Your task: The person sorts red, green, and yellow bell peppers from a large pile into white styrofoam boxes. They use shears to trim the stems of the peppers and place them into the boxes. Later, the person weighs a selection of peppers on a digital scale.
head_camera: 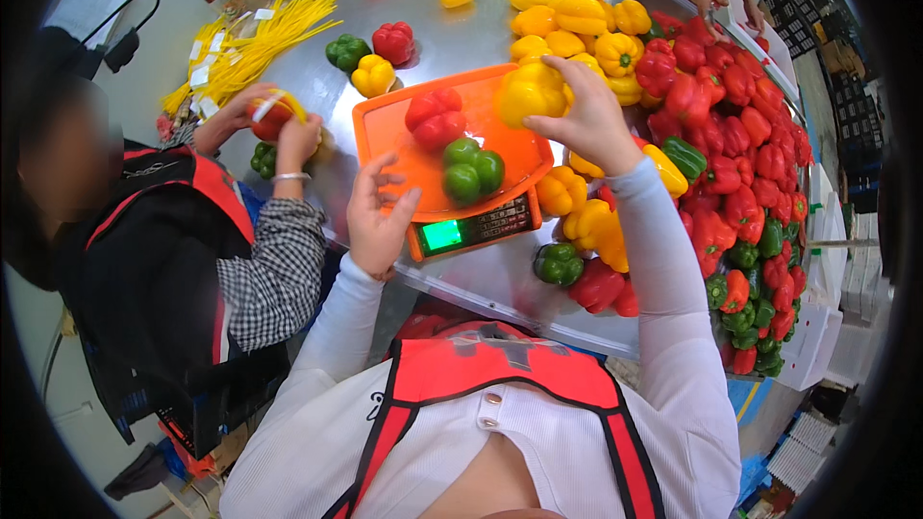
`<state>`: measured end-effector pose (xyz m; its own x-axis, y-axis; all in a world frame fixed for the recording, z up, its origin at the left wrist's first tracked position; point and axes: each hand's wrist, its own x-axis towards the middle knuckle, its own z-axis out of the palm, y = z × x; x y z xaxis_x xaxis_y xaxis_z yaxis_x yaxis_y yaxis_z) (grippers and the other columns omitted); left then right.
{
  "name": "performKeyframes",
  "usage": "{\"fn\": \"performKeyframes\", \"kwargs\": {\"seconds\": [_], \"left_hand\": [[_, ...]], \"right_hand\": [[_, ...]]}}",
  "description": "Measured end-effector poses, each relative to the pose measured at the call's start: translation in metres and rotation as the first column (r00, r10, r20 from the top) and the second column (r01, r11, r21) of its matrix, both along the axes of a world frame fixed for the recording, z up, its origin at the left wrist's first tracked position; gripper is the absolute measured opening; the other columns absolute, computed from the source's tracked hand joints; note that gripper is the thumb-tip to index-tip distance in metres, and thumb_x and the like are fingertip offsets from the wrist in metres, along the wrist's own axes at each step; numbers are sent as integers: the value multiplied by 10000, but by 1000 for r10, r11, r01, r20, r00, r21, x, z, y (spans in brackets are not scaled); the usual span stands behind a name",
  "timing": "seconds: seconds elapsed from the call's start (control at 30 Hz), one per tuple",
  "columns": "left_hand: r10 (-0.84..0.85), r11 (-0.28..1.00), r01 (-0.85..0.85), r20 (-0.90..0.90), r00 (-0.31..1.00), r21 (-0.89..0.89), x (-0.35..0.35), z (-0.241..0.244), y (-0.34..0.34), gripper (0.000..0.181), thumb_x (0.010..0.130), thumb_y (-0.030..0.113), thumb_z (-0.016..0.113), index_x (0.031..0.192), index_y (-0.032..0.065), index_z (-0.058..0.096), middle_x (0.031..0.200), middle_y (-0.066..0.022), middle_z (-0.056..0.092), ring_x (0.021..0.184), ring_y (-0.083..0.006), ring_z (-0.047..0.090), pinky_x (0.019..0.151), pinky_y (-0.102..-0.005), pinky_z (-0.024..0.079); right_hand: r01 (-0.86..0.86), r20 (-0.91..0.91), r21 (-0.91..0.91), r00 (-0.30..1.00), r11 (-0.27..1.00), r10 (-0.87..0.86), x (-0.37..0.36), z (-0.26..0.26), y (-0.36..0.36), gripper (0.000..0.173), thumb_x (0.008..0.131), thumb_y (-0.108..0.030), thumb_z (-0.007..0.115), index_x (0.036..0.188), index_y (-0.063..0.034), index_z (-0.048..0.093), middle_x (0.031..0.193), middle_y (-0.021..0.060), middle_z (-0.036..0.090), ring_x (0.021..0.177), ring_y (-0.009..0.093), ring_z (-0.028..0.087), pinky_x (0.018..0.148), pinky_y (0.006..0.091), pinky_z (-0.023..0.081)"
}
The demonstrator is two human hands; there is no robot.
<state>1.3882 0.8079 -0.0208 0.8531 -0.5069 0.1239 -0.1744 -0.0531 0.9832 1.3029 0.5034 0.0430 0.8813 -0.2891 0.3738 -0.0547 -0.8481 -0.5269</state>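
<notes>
My right hand grips a yellow bell pepper at the right edge of the orange weighing pan. In the pan lie a red bell pepper and a green bell pepper, side by side. My left hand is at the pan's near left corner, its fingers apart and holding nothing. Below the pan, the digital scale shows a lit green display and a keypad.
Yellow peppers and a large heap of red peppers cover the metal table's right side. Beyond the pan's left side sit three loose peppers. A co-worker at left handles a red pepper near yellow ties. Another person's hands reach in at top right.
</notes>
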Motion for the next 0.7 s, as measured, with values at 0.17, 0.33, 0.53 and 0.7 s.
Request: {"fn": "performKeyframes", "kwargs": {"seconds": [0.17,0.33,0.53,0.7], "left_hand": [[-38,991,30,61,997,133,1,-8,-14,918,782,275,807,1501,41,286,1454,-179,406,1354,-297,410,1083,-427,366],[-46,993,44,18,999,110,-10,-11,-1,923,797,257,795,1508,8,261,1476,-178,387,1374,-302,389,1118,-453,332],[56,996,-50,-78,995,79,-28,-20,32,742,861,157,734,1467,-7,339,1406,-176,471,1258,-263,508,1047,-409,412],[41,998,-35,-118,992,47,-38,-51,59,452,897,105,698,1297,-32,536,1160,-134,649,1020,-184,639,895,-318,510]], "right_hand": [[-37,-105,51,994,998,42,27,-40,23,704,730,-326,813,1308,-18,556,1214,198,616,1146,358,578,986,404,461],[43,-25,380,999,924,-36,-10,-49,8,573,832,-309,763,1281,2,586,1206,197,650,1121,303,624,961,369,488],[236,-9,492,964,838,-267,-87,-87,-41,454,873,-212,734,1236,30,609,1158,171,679,1067,234,656,918,333,502],[364,-45,320,928,875,-369,-106,-89,-83,401,863,-179,743,1196,21,641,1125,159,700,1056,228,667,916,324,511]]}}
